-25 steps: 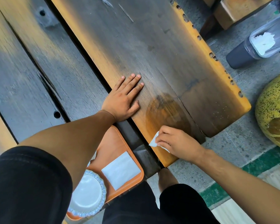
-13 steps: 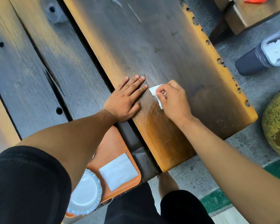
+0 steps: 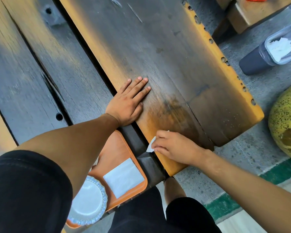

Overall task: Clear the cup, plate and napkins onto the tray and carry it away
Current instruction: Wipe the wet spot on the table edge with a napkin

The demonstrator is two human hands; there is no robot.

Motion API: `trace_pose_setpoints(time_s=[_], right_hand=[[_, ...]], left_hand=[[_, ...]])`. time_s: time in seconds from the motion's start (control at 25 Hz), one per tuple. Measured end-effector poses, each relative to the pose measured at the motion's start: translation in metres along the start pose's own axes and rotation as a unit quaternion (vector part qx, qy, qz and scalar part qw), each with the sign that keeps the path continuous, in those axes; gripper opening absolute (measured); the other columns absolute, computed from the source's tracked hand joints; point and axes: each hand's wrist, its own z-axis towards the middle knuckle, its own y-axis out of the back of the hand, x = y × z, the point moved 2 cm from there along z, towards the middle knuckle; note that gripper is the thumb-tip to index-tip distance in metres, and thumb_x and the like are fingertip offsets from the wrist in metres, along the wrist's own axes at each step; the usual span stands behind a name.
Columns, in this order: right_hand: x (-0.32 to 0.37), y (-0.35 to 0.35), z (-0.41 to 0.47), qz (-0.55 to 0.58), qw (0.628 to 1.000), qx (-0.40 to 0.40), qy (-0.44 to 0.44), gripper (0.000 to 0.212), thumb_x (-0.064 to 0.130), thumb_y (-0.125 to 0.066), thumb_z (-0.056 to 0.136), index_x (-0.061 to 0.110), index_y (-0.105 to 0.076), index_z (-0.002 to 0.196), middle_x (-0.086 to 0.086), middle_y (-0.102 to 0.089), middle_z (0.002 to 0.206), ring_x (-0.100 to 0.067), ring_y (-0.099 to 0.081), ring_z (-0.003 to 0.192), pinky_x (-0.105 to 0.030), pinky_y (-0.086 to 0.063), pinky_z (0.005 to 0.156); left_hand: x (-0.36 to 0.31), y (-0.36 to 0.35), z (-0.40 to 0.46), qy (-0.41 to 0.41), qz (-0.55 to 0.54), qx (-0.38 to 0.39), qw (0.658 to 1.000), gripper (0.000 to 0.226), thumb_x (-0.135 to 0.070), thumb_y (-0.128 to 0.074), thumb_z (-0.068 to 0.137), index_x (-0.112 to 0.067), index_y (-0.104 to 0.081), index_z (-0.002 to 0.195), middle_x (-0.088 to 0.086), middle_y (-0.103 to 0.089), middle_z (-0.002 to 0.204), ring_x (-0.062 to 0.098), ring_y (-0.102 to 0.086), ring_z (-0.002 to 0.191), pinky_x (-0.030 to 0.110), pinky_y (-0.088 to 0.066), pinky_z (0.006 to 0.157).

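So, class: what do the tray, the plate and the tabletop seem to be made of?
Tray: probably plastic, smooth orange with a moulded rim.
Plate: possibly glass or clear plastic, scalloped glinting edge.
Tabletop: wood, visible grain, dark worn finish.

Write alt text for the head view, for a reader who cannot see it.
A person's right hand presses a white napkin on a wooden tabletop near its edge, while the left hand lies flat on the wood. Below, an orange tray holds a plate and a folded napkin.
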Motion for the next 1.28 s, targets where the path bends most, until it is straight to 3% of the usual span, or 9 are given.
trace_pose_setpoints(time_s=[0.12,0.28,0.36,0.44,0.56,0.8,1.08,1.16,1.28], right_hand=[[-0.006,-0.002,-0.022,0.019,0.996,0.088,0.009,0.018,0.027,-0.060,0.100,0.019,-0.075,0.104,0.006,-0.055,0.101,-0.011,-0.059,0.089,-0.037,-0.053,0.085],[-0.032,0.054,-0.004,0.042,0.995,-0.082,-0.046,0.011,0.013,-0.066,0.096,0.010,-0.076,0.098,0.002,-0.057,0.096,-0.007,-0.054,0.087,-0.012,-0.042,0.084],[-0.044,0.084,0.022,0.014,0.989,-0.126,-0.071,0.010,0.012,-0.065,0.095,0.010,-0.074,0.097,0.002,-0.054,0.094,-0.011,-0.054,0.087,-0.022,-0.044,0.081],[-0.051,0.095,0.046,-0.019,0.991,-0.108,-0.080,0.009,0.015,-0.063,0.097,0.012,-0.072,0.097,0.003,-0.051,0.095,-0.016,-0.054,0.088,-0.031,-0.042,0.079],[-0.051,0.089,0.055,-0.059,0.991,-0.085,-0.080,0.010,0.019,-0.059,0.100,0.015,-0.067,0.100,0.007,-0.048,0.100,-0.016,-0.053,0.090,-0.030,-0.039,0.078],[-0.037,0.043,-0.016,-0.033,0.974,-0.153,-0.166,0.008,0.014,-0.056,0.099,0.013,-0.063,0.095,0.000,-0.052,0.102,-0.016,-0.051,0.090,-0.026,-0.040,0.079],[0.022,-0.053,-0.096,0.043,0.995,-0.015,-0.094,0.015,0.001,-0.054,0.096,0.015,-0.059,0.091,0.005,-0.048,0.098,-0.005,-0.041,0.079,-0.019,-0.038,0.071],[0.022,-0.043,-0.095,0.078,0.989,-0.055,-0.117,0.013,0.008,-0.052,0.101,0.012,-0.061,0.093,0.004,-0.049,0.100,-0.006,-0.046,0.082,-0.019,-0.041,0.074],[-0.004,-0.003,-0.079,0.062,0.957,-0.205,-0.197,0.012,0.013,-0.056,0.101,0.007,-0.066,0.096,-0.002,-0.054,0.102,-0.016,-0.055,0.087,-0.026,-0.045,0.077]], left_hand=[[-0.001,0.000,0.000,0.003,0.001,-0.004,1.000,0.061,-0.029,-0.037,0.099,-0.010,-0.036,0.157,0.014,-0.027,0.167,0.032,-0.021,0.157,0.054,-0.017,0.127],[-0.001,0.000,0.000,0.002,-0.005,-0.012,1.000,0.061,-0.029,-0.037,0.098,-0.009,-0.038,0.157,0.014,-0.028,0.167,0.032,-0.022,0.157,0.053,-0.016,0.127],[-0.002,0.001,0.000,0.003,-0.004,-0.014,1.000,0.061,-0.029,-0.037,0.099,-0.009,-0.038,0.156,0.014,-0.028,0.167,0.032,-0.022,0.156,0.053,-0.016,0.127],[-0.002,0.001,0.000,0.001,-0.002,-0.013,1.000,0.061,-0.030,-0.037,0.099,-0.010,-0.038,0.156,0.014,-0.029,0.167,0.032,-0.023,0.156,0.053,-0.017,0.127],[-0.003,0.002,0.000,0.002,-0.006,-0.017,1.000,0.061,-0.030,-0.038,0.098,-0.010,-0.039,0.156,0.014,-0.029,0.166,0.031,-0.024,0.156,0.052,-0.016,0.128],[-0.004,0.002,0.000,0.004,-0.007,-0.021,1.000,0.062,-0.030,-0.038,0.097,-0.011,-0.039,0.156,0.014,-0.029,0.167,0.031,-0.023,0.156,0.052,-0.015,0.128],[-0.004,0.001,0.001,0.009,-0.005,-0.018,1.000,0.063,-0.032,-0.038,0.096,-0.012,-0.039,0.156,0.012,-0.028,0.167,0.029,-0.022,0.157,0.051,-0.015,0.128],[-0.004,0.001,0.000,0.011,-0.006,-0.018,1.000,0.063,-0.032,-0.038,0.096,-0.012,-0.039,0.156,0.012,-0.028,0.167,0.029,-0.023,0.156,0.050,-0.014,0.128],[-0.004,0.001,0.001,0.010,-0.007,-0.021,1.000,0.064,-0.033,-0.038,0.096,-0.012,-0.039,0.156,0.012,-0.029,0.167,0.029,-0.024,0.156,0.051,-0.015,0.128]])
